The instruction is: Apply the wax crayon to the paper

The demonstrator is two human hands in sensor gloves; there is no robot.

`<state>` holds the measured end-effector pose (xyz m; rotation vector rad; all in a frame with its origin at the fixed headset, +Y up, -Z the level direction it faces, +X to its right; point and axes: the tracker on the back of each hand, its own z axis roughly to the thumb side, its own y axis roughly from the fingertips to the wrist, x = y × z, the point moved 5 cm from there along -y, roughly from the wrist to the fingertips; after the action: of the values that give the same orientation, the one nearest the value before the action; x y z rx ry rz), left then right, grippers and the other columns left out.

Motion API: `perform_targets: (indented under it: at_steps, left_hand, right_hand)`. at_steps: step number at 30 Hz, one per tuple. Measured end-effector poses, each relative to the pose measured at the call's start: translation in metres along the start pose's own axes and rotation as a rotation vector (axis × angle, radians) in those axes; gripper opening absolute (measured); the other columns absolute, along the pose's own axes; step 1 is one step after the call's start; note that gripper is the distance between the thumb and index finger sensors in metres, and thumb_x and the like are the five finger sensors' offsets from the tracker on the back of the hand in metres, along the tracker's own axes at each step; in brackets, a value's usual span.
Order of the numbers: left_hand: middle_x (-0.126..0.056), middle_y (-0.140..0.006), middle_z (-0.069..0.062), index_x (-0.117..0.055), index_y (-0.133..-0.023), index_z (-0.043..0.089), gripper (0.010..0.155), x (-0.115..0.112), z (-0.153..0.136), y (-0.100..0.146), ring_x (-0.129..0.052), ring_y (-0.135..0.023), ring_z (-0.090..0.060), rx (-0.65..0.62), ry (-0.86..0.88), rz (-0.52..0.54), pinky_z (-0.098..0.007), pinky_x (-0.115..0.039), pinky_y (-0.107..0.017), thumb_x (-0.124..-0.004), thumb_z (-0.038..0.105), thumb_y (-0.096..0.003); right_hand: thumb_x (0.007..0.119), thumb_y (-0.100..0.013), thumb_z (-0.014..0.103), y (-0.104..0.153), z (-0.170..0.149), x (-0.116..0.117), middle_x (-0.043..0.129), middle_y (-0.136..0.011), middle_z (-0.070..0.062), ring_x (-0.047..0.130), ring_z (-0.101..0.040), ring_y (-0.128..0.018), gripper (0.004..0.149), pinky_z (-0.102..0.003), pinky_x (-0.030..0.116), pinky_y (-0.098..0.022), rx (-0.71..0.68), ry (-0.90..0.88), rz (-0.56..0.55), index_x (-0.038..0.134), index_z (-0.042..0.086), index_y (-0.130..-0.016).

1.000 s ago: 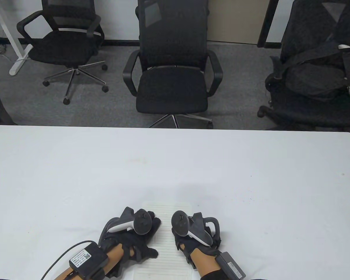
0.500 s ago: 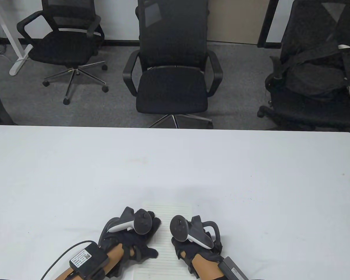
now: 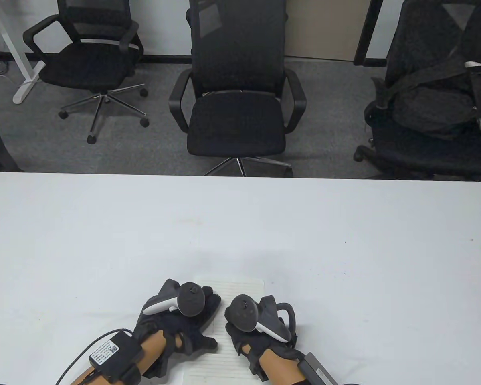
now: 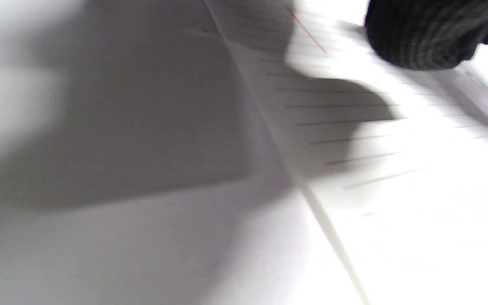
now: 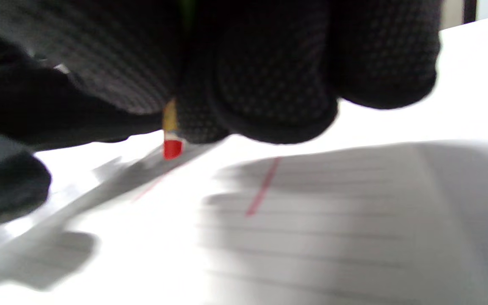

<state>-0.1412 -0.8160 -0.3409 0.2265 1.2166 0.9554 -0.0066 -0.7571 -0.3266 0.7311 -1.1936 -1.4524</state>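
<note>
Both hands are sitting a little more to the left than a second ago, and the right hand (image 3: 260,333) is now closer to the left hand (image 3: 180,325). Left hand is lying flat on the left side of the paper (image 3: 240,286), with its fingers spread out, gripping nothing. Right hand is curled up tight and is pinching a red crayon (image 5: 172,146) between its fingertips (image 5: 269,93). From the right wrist view, the red tip is pointing down and is right at the paper, but it is too blurry to tell if it is touching. A thin red line (image 5: 263,186) is showing on the page just beside the tip. Paper is white with thin grey lines across it, like a page from a school book, and it is lying flat on the near part of the smooth white table (image 3: 104,232), between the two hands and partly under them. No words on the page can be read. Gloves are black and knitted, with tiny bumps on the fingers. A small black box (image 3: 113,357) is strapped on the left wrist, with a white sticker and tiny writing too small to read. Three black office chairs (image 3: 236,100) with mesh backs are standing on the grey carpet behind the table.
</note>
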Motion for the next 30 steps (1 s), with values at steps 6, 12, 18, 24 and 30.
perform_targets:
  at_steps: [6, 12, 18, 24, 30]
  left_hand:
    - [0.007, -0.110, 0.013, -0.005, -0.107, 0.043, 0.106, -0.015, -0.007, -0.003, 0.004, -0.110, -0.022, 0.062, -0.074, -0.043, -0.061, -0.008, -0.076, -0.078, 0.077, -0.0376]
    - [0.008, -0.110, 0.013, -0.005, -0.107, 0.044, 0.107, -0.015, -0.008, -0.003, 0.005, -0.109, -0.020, 0.078, -0.074, -0.047, -0.061, -0.007, -0.075, -0.078, 0.078, -0.0360]
    - [0.008, -0.110, 0.014, -0.005, -0.107, 0.045, 0.107, -0.016, -0.008, -0.003, 0.005, -0.109, -0.020, 0.082, -0.073, -0.049, -0.061, -0.007, -0.075, -0.078, 0.078, -0.0359]
    - [0.008, -0.110, 0.014, -0.005, -0.106, 0.045, 0.107, -0.016, -0.008, -0.003, 0.005, -0.109, -0.020, 0.085, -0.074, -0.050, -0.061, -0.007, -0.075, -0.078, 0.079, -0.0356]
    - [0.008, -0.110, 0.014, -0.005, -0.106, 0.046, 0.107, -0.015, -0.008, -0.003, 0.005, -0.109, -0.019, 0.085, -0.074, -0.051, -0.061, -0.007, -0.075, -0.078, 0.079, -0.0355]
  right_hand:
    - [0.086, -0.039, 0.037, -0.007, 0.028, 0.013, 0.098, -0.060, -0.008, 0.099, -0.019, -0.035, 0.040, -0.047, 0.087, -0.038, -0.048, 0.034, 0.013, 0.085, 0.021, -0.076]
    - [0.086, -0.039, 0.037, -0.011, 0.035, 0.024, 0.098, -0.060, -0.007, 0.099, -0.019, -0.035, 0.040, -0.047, 0.087, -0.038, -0.044, 0.071, 0.043, 0.085, 0.021, -0.076]
    - [0.087, -0.039, 0.037, -0.011, 0.037, 0.025, 0.098, -0.060, -0.007, 0.099, -0.018, -0.034, 0.040, -0.047, 0.087, -0.038, -0.032, 0.101, 0.033, 0.086, 0.021, -0.075]
    - [0.087, -0.038, 0.037, -0.010, 0.033, 0.024, 0.099, -0.058, -0.008, 0.099, -0.018, -0.032, 0.040, -0.046, 0.088, -0.037, -0.016, 0.107, 0.039, 0.086, 0.021, -0.074]
    - [0.088, -0.038, 0.037, -0.004, 0.011, 0.019, 0.099, -0.058, -0.008, 0.099, -0.018, -0.032, 0.040, -0.047, 0.087, -0.037, 0.048, 0.116, 0.084, 0.086, 0.021, -0.074]
